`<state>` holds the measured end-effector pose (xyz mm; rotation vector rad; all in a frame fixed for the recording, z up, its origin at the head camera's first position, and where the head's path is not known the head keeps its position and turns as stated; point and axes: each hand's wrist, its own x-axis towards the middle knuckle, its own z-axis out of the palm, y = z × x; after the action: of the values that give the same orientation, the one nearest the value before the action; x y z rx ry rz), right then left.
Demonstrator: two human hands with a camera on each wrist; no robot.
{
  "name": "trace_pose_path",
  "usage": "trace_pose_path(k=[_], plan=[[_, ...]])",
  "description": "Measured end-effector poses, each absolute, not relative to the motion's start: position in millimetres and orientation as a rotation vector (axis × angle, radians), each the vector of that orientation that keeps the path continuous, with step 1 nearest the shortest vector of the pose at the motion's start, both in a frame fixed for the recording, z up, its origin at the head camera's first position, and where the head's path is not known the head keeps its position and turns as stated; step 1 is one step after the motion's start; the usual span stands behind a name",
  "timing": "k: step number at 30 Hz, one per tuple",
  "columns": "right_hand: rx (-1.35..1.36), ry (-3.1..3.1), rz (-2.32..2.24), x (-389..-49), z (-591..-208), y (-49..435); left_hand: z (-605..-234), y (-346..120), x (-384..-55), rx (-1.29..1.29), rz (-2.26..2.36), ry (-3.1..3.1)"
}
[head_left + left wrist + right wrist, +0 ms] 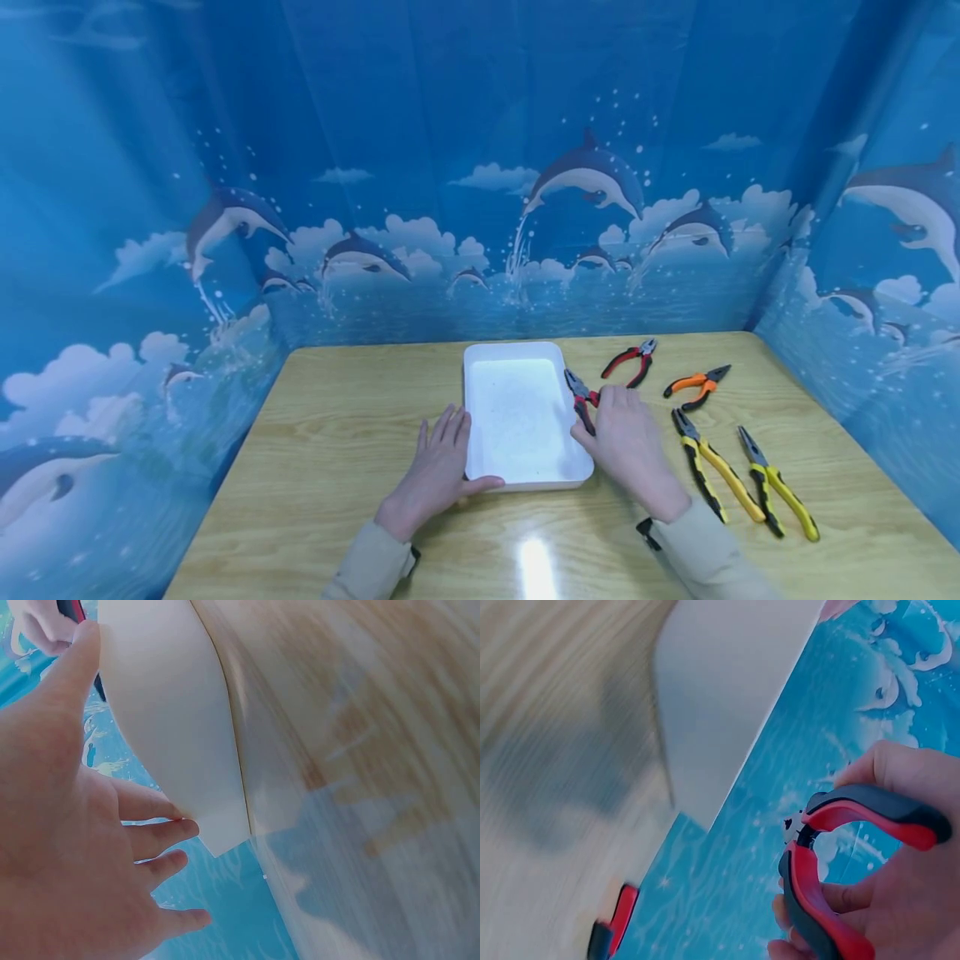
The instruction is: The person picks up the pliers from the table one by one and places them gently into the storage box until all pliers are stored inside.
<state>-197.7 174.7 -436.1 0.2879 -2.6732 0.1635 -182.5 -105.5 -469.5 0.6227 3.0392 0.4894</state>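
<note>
A white rectangular tray stands on the wooden table with nothing inside it. My left hand rests against its left side, fingers spread and nearly straight, thumb at the front corner. In the left wrist view the fingertips touch the tray's outer wall. Over the tray's right edge, my right hand holds a pair of red-and-black pliers, jaws pointing away from me. The right wrist view shows the handles spread apart, with my fingers and thumb around them.
To the right lie more pliers: a red-and-black pair at the back, an orange-and-black pair, and two yellow-and-black pairs nearer me. A blue dolphin-print curtain encloses the back and sides of the table.
</note>
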Motion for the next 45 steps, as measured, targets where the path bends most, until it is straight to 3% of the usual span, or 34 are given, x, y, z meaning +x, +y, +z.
trace_pose_path(k=[19, 45], plan=[[0.416, -2.731, 0.2, -207.8, -443.5, 97.7, -471.5, -105.5, -182.8, 0.661, 0.453, 3.079], [0.368, -2.996, 0.2, -209.1, -465.5, 79.9, -469.6, -105.1, -181.4, 0.641, 0.443, 3.073]])
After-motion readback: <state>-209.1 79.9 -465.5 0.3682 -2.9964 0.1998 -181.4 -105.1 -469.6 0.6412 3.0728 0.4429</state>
